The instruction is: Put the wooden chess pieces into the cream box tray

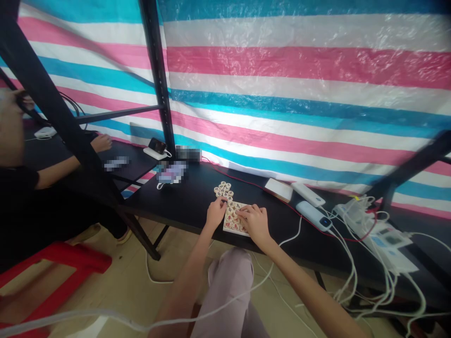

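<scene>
A shallow white box (235, 231) filled with round Chinese chess pieces (236, 226) lies near the front edge of the black table. The pieces bear red and dark characters. Beyond its far left corner is a loose cluster of more pieces (222, 190). My left hand (215, 214) is at the box's left side, fingers curled together by its upper corner; what they hold, if anything, is hidden. My right hand (256, 223) reaches over the right part of the box. Its bent fingertips close on a chess piece among the others, and the hand covers part of the box.
Behind the box is a white box lid or tray (279, 189). To the right lie white power banks (313, 215) and tangled white cables (387, 263). A phone (157, 146) leans at left. Another person's hand (101, 142) shows beyond the black post (66, 112).
</scene>
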A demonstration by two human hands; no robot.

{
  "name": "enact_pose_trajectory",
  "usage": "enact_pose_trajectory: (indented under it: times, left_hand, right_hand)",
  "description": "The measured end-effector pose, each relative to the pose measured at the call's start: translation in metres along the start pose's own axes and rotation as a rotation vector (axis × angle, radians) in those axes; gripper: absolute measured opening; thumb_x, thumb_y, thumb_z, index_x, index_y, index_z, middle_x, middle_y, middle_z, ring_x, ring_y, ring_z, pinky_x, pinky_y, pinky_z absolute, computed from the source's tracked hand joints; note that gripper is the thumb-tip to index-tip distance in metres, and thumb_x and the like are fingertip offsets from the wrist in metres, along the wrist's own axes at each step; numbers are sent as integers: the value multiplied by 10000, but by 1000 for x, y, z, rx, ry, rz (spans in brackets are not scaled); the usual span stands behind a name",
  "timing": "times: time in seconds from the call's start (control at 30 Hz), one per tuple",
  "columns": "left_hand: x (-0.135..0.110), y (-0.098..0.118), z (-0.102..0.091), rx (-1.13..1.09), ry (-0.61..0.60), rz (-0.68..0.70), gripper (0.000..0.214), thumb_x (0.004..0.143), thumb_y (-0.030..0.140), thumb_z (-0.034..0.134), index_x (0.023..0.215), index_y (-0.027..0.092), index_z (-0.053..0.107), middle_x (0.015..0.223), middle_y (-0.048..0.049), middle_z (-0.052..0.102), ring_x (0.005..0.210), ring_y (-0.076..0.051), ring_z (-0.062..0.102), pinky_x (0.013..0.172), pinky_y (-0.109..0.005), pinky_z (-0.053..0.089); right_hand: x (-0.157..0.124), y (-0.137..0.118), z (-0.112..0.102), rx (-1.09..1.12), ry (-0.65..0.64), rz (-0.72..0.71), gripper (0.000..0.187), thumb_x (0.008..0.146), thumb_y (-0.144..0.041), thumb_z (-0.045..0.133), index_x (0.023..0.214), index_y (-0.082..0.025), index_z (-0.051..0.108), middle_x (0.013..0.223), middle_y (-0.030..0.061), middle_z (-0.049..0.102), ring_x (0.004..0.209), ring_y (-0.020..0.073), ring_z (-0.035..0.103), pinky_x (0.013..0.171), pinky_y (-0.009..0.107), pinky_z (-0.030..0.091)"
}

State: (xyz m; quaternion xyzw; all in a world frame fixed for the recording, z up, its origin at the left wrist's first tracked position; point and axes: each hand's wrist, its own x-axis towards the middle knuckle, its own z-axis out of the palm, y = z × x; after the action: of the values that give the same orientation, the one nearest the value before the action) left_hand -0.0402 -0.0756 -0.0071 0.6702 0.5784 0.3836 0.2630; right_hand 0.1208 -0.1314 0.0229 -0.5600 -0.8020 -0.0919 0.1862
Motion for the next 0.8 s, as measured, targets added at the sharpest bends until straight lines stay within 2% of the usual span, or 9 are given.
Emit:
enact_pose_trajectory:
  times: [0.17,0.3,0.4,0.5,0.63,0.8]
  left_hand:
    - [0,-2,0,-12,3,2,193,806,221,445,931,208,592,620,21,565,602,-114,529,582,-199,336]
    - [1,-3,-1,-9,6,-18,188,805,225,452,931,209,589,635,20,573,596,-109,527,575,-193,333]
    - [1,-1,-2,-18,11,-30,192,803,208,454,944,212,584,648,21,580,595,-105,527,577,-191,338]
    - [1,-1,-2,-22,24,-56,190,801,187,457,941,206,584,639,23,573,594,-103,527,575,-190,338]
    - [2,-3,0,-11,33,-22,180,803,184,452,925,204,583,632,28,560,584,-96,514,567,-185,324]
    - [3,-4,-1,-1,19,-13,173,807,219,451,913,215,588,630,27,564,594,-104,519,574,-191,326]
  right_hand:
    - [9,7,-6,19,-28,6,212,878,-327,477,917,-304,685,953,28,637,849,175,473,689,328,217]
    - [52,14,-9,39,-149,-42,218,876,-341,473,972,-317,666,972,16,636,857,160,523,693,300,255]
    - [92,18,-1,4,-176,-101,228,870,-283,487,1035,-316,641,1047,28,620,946,172,528,744,295,282]
    - [117,26,14,-11,-278,-99,165,828,-283,557,935,-311,680,1042,22,634,961,180,543,787,303,290]
    - [119,45,32,-19,-297,-3,138,815,-331,575,864,-289,698,952,17,677,899,186,580,793,326,294]
    - [104,71,37,-7,-244,105,187,791,-417,583,840,-287,709,877,21,704,854,193,604,782,327,306]
